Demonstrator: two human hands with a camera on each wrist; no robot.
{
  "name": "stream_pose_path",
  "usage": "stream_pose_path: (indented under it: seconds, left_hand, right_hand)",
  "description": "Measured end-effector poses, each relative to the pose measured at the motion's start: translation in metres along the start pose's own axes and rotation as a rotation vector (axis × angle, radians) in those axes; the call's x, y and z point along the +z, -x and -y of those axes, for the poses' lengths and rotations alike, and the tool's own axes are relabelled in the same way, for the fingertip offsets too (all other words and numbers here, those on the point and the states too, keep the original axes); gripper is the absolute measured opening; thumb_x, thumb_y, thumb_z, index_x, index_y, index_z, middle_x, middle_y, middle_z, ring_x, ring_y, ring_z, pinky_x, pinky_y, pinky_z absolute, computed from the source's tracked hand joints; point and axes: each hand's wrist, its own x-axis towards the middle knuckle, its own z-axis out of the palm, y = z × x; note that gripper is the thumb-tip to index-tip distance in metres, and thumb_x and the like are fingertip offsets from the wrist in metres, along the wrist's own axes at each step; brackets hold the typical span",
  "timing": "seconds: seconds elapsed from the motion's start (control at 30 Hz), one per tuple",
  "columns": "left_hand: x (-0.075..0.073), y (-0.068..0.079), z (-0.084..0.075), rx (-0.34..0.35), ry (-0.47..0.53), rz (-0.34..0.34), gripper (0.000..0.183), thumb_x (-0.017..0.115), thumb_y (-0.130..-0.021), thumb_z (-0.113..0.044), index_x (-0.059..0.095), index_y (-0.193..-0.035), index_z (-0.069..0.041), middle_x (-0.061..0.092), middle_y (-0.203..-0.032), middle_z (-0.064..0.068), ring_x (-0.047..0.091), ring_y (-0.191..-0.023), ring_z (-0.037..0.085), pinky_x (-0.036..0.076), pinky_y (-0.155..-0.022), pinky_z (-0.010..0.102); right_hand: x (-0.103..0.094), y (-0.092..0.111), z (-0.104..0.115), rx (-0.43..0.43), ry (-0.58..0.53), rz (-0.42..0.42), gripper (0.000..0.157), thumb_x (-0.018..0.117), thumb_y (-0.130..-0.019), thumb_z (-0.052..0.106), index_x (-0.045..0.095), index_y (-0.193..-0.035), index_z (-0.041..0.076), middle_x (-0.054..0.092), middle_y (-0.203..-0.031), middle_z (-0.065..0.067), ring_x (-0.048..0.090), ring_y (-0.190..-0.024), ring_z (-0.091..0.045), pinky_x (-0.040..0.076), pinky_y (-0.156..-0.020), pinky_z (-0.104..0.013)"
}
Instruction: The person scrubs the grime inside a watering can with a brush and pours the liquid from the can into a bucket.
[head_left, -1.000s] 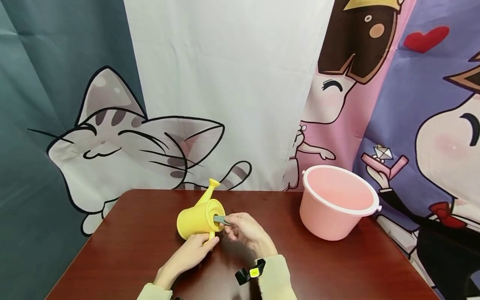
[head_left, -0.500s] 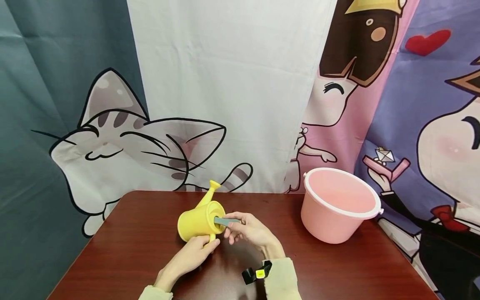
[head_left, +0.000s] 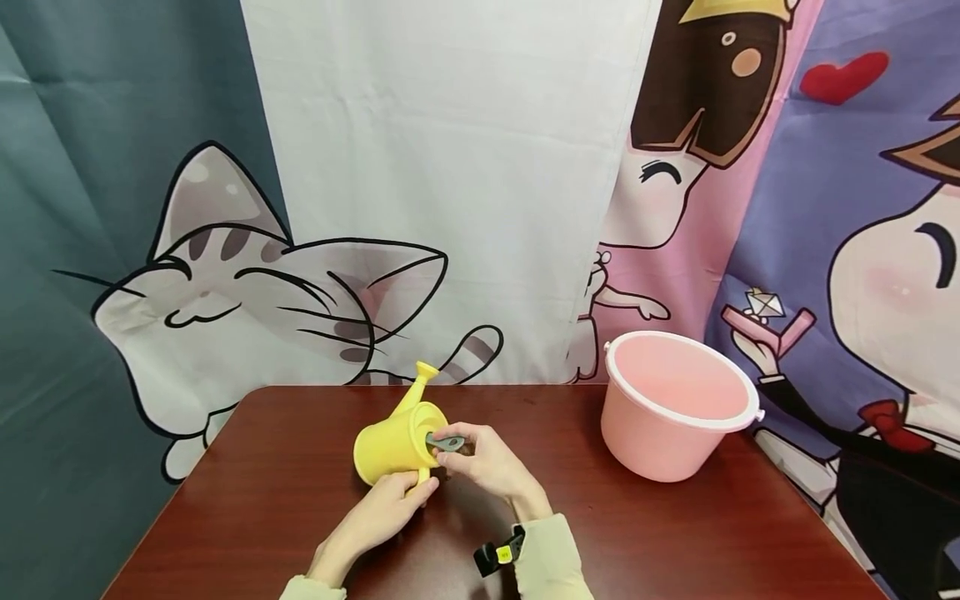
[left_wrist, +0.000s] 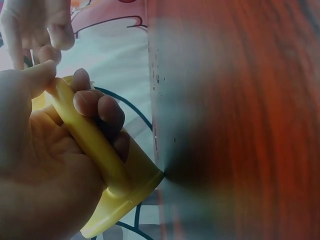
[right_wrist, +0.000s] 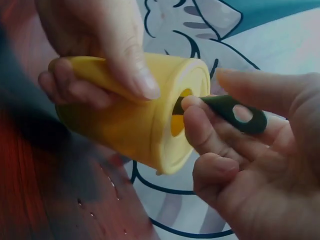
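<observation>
A yellow watering can (head_left: 390,448) lies tipped in the head view, its spout pointing up and away and its round opening facing right. My left hand (head_left: 386,508) grips the can's handle (left_wrist: 90,135), fingers curled round it in the left wrist view. From the opening sticks a dark green handle (right_wrist: 237,114) with a hole near its end. My right hand (head_left: 491,467) pinches this handle between thumb and fingers beside the can's rim (right_wrist: 167,125). The handle's inner end is hidden inside the can, so its kind cannot be told.
A pink bucket (head_left: 660,442) with a white rim stands at the table's back right. Small water drops (right_wrist: 107,182) dot the brown table (head_left: 247,500). A cloth with cartoon figures (head_left: 465,167) hangs behind the table.
My right hand first drew the green handle a little way out to the right, then pushed it back in toward the can. The left hand and the can have hardly moved.
</observation>
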Motion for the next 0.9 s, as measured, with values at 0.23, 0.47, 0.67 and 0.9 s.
stream_pose_path:
  seconds: [0.23, 0.47, 0.67, 0.9]
  left_hand:
    - [0.000, -0.001, -0.001, 0.006, -0.006, -0.016, 0.045, 0.041, -0.089, -0.046, 0.051, -0.067, -0.008, 0.041, -0.053, -0.006, 0.040, -0.041, 0.009, 0.037, -0.040, 0.025]
    - [-0.003, -0.002, -0.001, 0.011, -0.026, -0.047, 0.044, 0.042, -0.090, -0.045, 0.053, -0.066, -0.009, 0.042, -0.053, -0.007, 0.040, -0.046, 0.007, 0.035, -0.044, 0.023]
    - [-0.005, -0.003, -0.001, 0.018, -0.037, -0.040, 0.045, 0.041, -0.089, -0.046, 0.052, -0.066, -0.010, 0.041, -0.052, -0.006, 0.040, -0.047, 0.008, 0.036, -0.045, 0.023]
    - [-0.003, -0.001, 0.002, -0.001, -0.025, -0.004, 0.046, 0.041, -0.089, -0.047, 0.052, -0.067, -0.008, 0.041, -0.051, -0.007, 0.040, -0.045, 0.008, 0.036, -0.044, 0.024]
  right_hand:
    - [0.010, 0.001, 0.019, -0.072, 0.300, -0.125, 0.019, 0.059, -0.083, 0.005, 0.063, -0.101, 0.002, 0.062, -0.075, -0.012, 0.053, -0.049, -0.017, 0.044, -0.046, -0.024]
    - [0.010, -0.005, -0.011, -0.179, 0.476, -0.158, 0.020, 0.058, -0.085, 0.012, 0.065, -0.104, 0.015, 0.063, -0.083, 0.003, 0.053, -0.054, -0.008, 0.044, -0.048, -0.020]
    - [0.008, -0.010, -0.025, -0.394, 0.684, -0.204, 0.019, 0.063, -0.081, 0.009, 0.068, -0.099, 0.013, 0.059, -0.077, 0.005, 0.048, -0.059, 0.003, 0.040, -0.054, -0.009]
    - [0.003, -0.006, -0.015, -0.388, 0.789, -0.221, 0.017, 0.063, -0.081, 0.009, 0.069, -0.096, 0.013, 0.057, -0.073, 0.009, 0.047, -0.059, 0.003, 0.039, -0.054, -0.009]
